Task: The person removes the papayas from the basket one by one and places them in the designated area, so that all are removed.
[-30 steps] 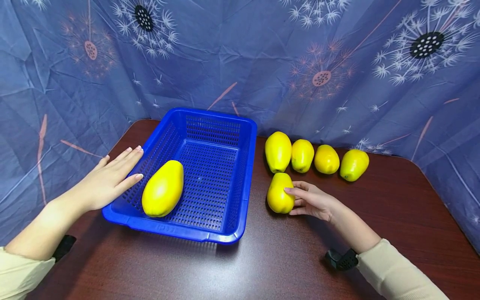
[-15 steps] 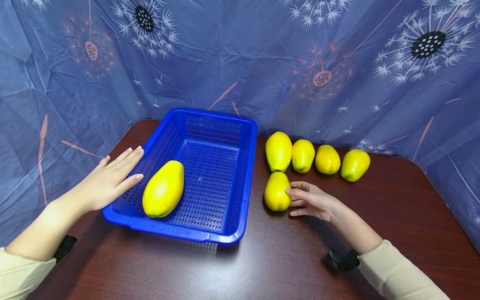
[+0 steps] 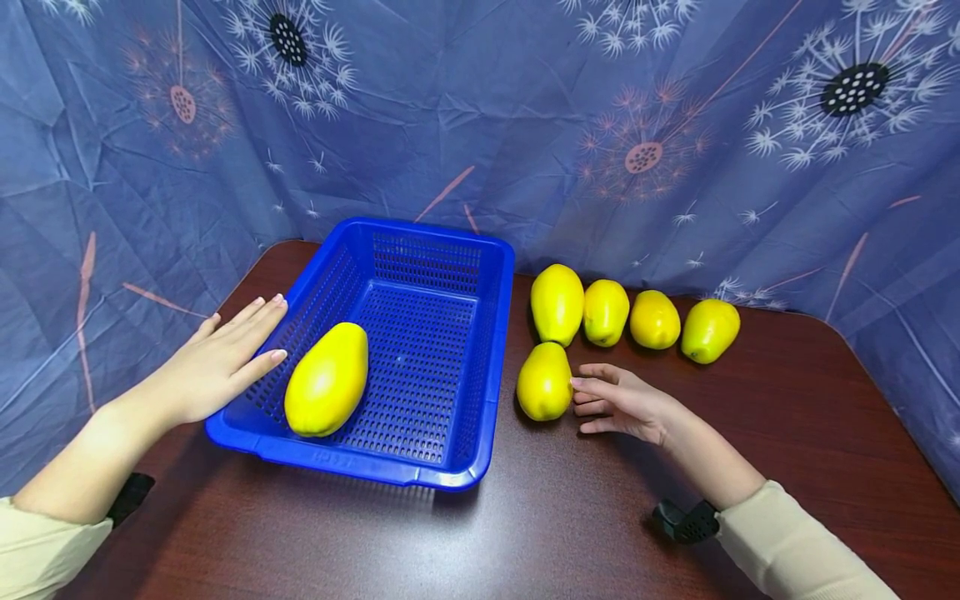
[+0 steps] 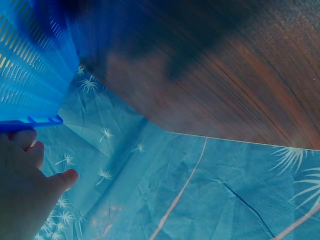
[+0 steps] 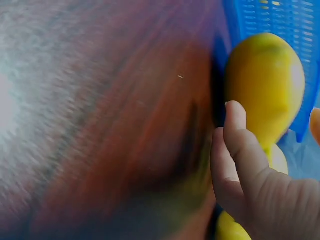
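Observation:
My left hand (image 3: 217, 358) lies with straight fingers on the left rim of a blue plastic basket (image 3: 491, 392). Inside the basket rests a large yellow papaya (image 3: 326, 379), near the left wall. To the basket's right, a smaller yellow papaya (image 3: 544, 383) sits on the table, its narrow end up against another papaya (image 3: 557, 304) behind it. My right hand (image 3: 626, 404) is just right of the smaller papaya, fingers loosely bent and apart, fingertips close to its side. In the right wrist view these fingers (image 5: 247, 155) overlap the papaya (image 5: 265, 85) without curling around it.
Several yellow fruits stand in a row at the table's back, among them a small one (image 3: 606, 312), a rounder one (image 3: 655, 320) and a greenish-yellow one (image 3: 709, 331). A patterned blue curtain (image 3: 510, 125) hangs behind the dark wooden table (image 3: 570, 517).
The smaller papaya has shifted left, away from my right hand's fingers, which have let go of it. Both hands stay nearly in place.

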Demonstrator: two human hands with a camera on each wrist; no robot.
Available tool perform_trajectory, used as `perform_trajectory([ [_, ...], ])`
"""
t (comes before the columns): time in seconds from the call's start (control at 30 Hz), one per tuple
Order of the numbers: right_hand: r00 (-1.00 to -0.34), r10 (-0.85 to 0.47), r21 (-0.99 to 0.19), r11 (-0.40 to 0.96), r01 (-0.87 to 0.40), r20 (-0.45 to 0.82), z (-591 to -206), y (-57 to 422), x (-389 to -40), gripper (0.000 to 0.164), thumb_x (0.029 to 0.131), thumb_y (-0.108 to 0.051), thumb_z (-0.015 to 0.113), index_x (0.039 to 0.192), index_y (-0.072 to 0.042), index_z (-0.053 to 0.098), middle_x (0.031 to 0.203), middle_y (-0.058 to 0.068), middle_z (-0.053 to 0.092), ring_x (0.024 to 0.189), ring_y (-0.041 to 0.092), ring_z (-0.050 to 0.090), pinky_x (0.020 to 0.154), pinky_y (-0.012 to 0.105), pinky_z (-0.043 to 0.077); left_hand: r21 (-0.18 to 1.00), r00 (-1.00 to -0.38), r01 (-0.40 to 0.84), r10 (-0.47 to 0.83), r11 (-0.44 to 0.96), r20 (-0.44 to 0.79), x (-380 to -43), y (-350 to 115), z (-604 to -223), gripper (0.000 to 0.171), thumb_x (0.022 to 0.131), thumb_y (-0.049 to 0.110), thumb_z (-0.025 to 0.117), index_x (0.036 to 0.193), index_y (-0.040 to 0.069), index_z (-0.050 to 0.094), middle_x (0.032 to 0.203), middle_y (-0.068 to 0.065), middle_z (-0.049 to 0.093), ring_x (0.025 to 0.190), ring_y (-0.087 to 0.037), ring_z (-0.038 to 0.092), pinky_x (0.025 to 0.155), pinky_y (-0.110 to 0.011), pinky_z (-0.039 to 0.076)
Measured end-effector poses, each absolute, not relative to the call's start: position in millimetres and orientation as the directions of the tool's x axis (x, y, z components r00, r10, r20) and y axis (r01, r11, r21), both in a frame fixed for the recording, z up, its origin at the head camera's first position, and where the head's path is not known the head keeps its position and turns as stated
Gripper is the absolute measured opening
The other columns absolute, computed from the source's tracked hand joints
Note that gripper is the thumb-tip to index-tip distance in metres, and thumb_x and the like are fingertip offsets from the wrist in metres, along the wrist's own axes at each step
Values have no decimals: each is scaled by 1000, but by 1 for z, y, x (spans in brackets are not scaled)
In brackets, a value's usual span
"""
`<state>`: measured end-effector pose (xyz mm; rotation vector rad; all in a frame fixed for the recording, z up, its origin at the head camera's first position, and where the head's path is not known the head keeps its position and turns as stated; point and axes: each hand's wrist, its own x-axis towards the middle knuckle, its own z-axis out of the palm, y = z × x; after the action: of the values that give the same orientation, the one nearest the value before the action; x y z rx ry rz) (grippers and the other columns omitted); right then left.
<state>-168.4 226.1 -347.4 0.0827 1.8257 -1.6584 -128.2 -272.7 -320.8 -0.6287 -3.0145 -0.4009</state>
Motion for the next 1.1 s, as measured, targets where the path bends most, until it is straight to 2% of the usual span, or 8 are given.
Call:
perform_trajectory([
  [0.2,-801,-366,-881,204,428,-474,-331,230,-170,75,95,-27,54,146,3,8,128,24,37,107,26,52,84,41,51,240,-918,396,385,887,90,-128,-273,-321,64,99,39,38,150,9,12,154,-15,15,142,-29,5,106,-63,0],
  [0.3,-814,-376,-897,188,400,-442,-318,232,-171,72,95,-24,53,145,4,10,123,19,43,103,21,56,83,39,51,238,-918,396,386,887,89,-128,-273,-321,65,99,39,38,150,9,11,154,-15,15,142,-29,5,106,-63,-1],
  [0.47,-829,-389,-915,137,380,-402,-298,229,-175,58,95,-19,53,139,4,23,110,11,52,93,15,60,82,37,52,244,-919,395,385,886,87,-128,-273,-321,65,99,39,37,150,10,11,154,-15,15,142,-29,5,106,-63,-1],
  [0.57,-835,-393,-921,105,375,-385,-286,223,-178,50,94,-16,54,135,1,30,105,9,56,89,15,62,80,37,53,243,-919,394,385,886,86,-128,-273,-321,65,99,39,37,150,9,11,154,-15,15,142,-29,6,106,-63,-1],
  [0.67,-837,-401,-925,82,371,-372,-275,214,-180,49,94,-15,54,135,0,32,102,8,58,87,15,63,79,36,53,242,-919,393,385,887,84,-127,-273,-321,65,99,39,37,150,9,11,154,-15,15,142,-30,6,106,-63,-1],
  [0.8,-838,-416,-933,95,347,-354,-262,200,-183,52,94,-15,53,138,2,29,105,10,57,89,15,63,79,36,53,244,-918,395,386,886,89,-127,-272,-321,64,99,39,38,150,9,12,154,-15,15,142,-29,6,106,-63,-1],
  [1.1,-836,-445,-947,174,270,-320,-239,158,-193,48,96,-16,48,137,4,33,117,16,50,95,19,60,84,37,50,242,-917,398,388,885,93,-128,-273,-321,64,99,39,38,150,9,12,154,-15,16,142,-29,6,105,-64,0],
])
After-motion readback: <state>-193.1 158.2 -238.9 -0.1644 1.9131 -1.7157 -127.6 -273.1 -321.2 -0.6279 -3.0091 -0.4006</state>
